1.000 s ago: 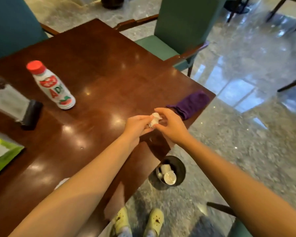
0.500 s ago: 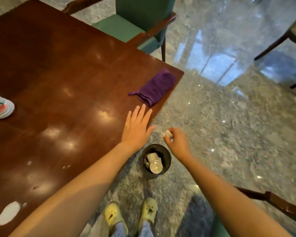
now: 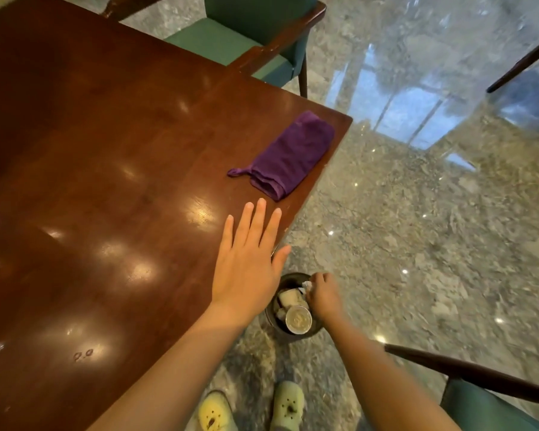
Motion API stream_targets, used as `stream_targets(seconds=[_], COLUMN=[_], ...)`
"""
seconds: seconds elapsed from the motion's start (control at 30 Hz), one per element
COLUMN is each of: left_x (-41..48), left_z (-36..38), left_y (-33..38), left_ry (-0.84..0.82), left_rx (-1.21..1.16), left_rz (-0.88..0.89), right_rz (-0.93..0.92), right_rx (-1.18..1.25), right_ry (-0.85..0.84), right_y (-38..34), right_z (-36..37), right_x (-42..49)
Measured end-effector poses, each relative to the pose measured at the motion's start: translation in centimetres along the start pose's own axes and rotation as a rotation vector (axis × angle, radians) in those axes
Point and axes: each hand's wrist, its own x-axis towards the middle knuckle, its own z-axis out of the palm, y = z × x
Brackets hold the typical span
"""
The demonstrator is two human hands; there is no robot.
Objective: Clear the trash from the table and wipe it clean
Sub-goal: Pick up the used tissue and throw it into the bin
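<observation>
My right hand (image 3: 322, 295) is down over the small dark trash bin (image 3: 269, 315) on the floor, fingers closed on a crumpled white tissue (image 3: 307, 285) just above the bin's far rim. The bin holds a round lidded cup (image 3: 298, 319) and other pale trash. My left hand (image 3: 248, 259) rests flat on the dark wooden table (image 3: 106, 166) at its near right edge, fingers spread and holding nothing. A folded purple cloth (image 3: 288, 155) lies on the table's right corner, a short way beyond my left fingertips.
A green chair (image 3: 246, 35) stands at the table's far side. Another green chair's arm (image 3: 467, 371) is at the lower right, near my right arm. My feet in yellow-green clogs (image 3: 252, 409) stand below the bin. Small smudges (image 3: 83, 354) mark the table's near part.
My right hand has dropped with the tissue from beside the bin to right over its opening. My left hand stays flat on the table edge. The view has shifted right, off the bottle.
</observation>
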Motion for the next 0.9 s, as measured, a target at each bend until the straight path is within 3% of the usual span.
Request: stream_targets(seconds=[0.47,0.67,0.9], left_x=[-0.1,0.0,1.1], left_z=[0.3,0.0,-4.1], left_y=[-0.1,0.0,-1.1], left_ry=[0.016,-0.048,-0.276], left_rx=[0.015,0.017,-0.108], left_rz=[0.01,0.009,0.052], right_rz=[-0.024,-0.083,-0.187], right_rx=[-0.249,-0.321,-0.324], right_ry=[-0.384,-0.418,-0.473], right_y=[1.8,-1.5,-9.1], right_z=[0.1,-5.1,-15.7], right_x=[0.5,-0.4,-2.6])
